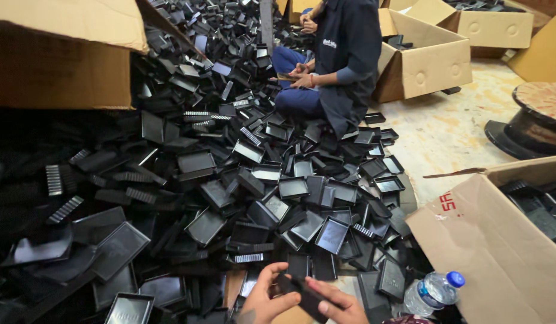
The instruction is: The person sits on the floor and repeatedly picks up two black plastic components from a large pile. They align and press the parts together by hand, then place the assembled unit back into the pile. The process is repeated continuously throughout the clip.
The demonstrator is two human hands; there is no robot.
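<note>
Black plastic tray (299, 291), small, flat and rectangular: held at the bottom edge of the view between both hands. The fingers (277, 271) of the left hand (263, 297) curled over its left end, thumb pressed along the near side; the right hand (338, 303) pinched the right end, its fingers closed on the piece. Both hands were cut off by the frame at the wrists.

Just beyond the hands: a large heap of black trays (242, 180), same kind, lying at all angles on the floor (452, 132), some face up, some tilted or on edge, with ribbed black strips among them. Right of the hands: a clear water bottle with blue cap (434, 292), lying tilted beside an open cardboard box (494, 246) that held more black trays. Upper left: a second large cardboard box (62, 54) over the heap. Far side: a seated person in dark top and blue trousers (338, 60), hands together at the lap, with further cardboard boxes (428, 60) behind.
</note>
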